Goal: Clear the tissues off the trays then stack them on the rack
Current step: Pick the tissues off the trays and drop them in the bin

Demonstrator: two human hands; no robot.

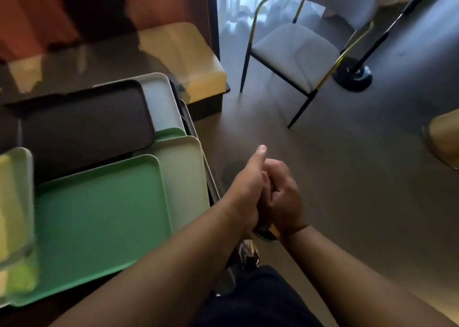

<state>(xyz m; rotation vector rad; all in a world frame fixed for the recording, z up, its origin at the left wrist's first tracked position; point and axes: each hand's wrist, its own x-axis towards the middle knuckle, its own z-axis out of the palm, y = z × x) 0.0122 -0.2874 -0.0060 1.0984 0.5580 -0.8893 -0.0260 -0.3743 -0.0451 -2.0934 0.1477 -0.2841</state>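
Several empty trays lie overlapping on the dark table at the left. A bright green tray [99, 222] is nearest, with a pale green tray [183, 177] beneath it. Farther back are a dark brown tray [82, 128] and a grey tray [161, 103]. A blurred yellow-green tray [15, 202] sits at the left edge. No tissue shows on any of them. My left hand [246, 190] and my right hand [283, 195] are pressed together over the floor, just right of the trays. Their fingers are curled closed and the left thumb sticks up. Nothing shows between them.
A grey padded chair [293, 51] with black and yellow legs stands on the floor ahead. A black pole on a round base [352, 75] is to its right. A yellow bench [183, 53] sits behind the table. A round yellowish edge [444, 138] juts in at the right.
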